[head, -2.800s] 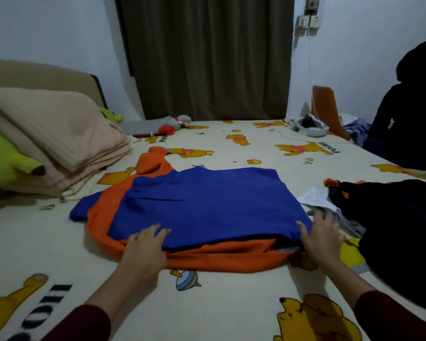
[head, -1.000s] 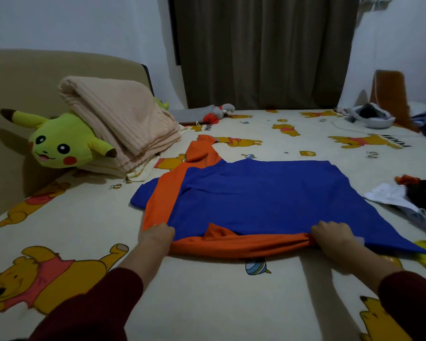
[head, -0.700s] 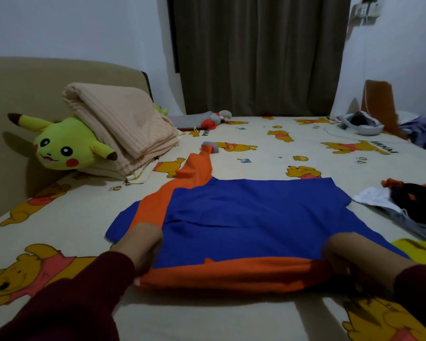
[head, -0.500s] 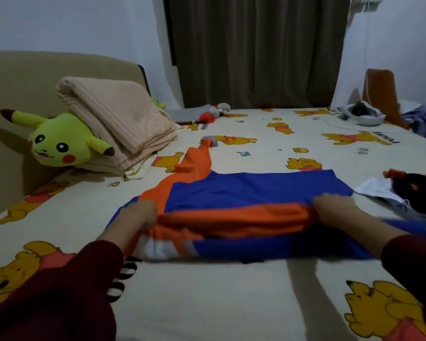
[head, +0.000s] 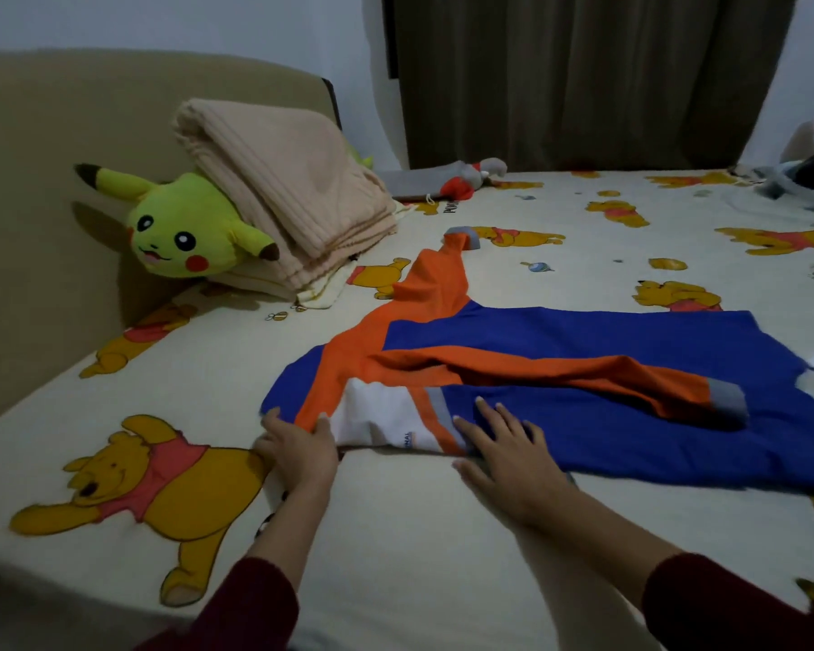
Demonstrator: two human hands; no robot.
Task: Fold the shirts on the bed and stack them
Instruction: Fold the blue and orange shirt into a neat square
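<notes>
Your left hand (head: 297, 451) sits at the near left corner of the shirt (head: 630, 368), thumb on top of the orange cloth and fingers curled around the edge, so it pinches the fabric there. The forearm runs straight back toward you, ending in a dark red sleeve (head: 236, 608).

Your right hand (head: 508, 455) lies palm down on the blue part near the shirt's near edge, just right of the white panel. Its fingers are straight and spread apart, pressing the cloth flat, with nothing gripped. That forearm comes in from the lower right at a slant, also in a dark red sleeve.

The shirt is spread across the middle of the bed (head: 419, 533), blue with orange shoulders. One orange sleeve with a grey cuff (head: 727, 394) is folded across the blue body toward the right. The other orange sleeve stretches away from you, its grey cuff lying on the sheet beyond the shirt. The right side of the shirt runs out of view.

Further out, to the left, a yellow plush toy (head: 184, 232) leans against the beige headboard (head: 43, 180), with a folded beige blanket (head: 283, 195) resting partly on it. Dark curtains (head: 583, 77) hang behind the bed. The sheet carries a cartoon bear print.
</notes>
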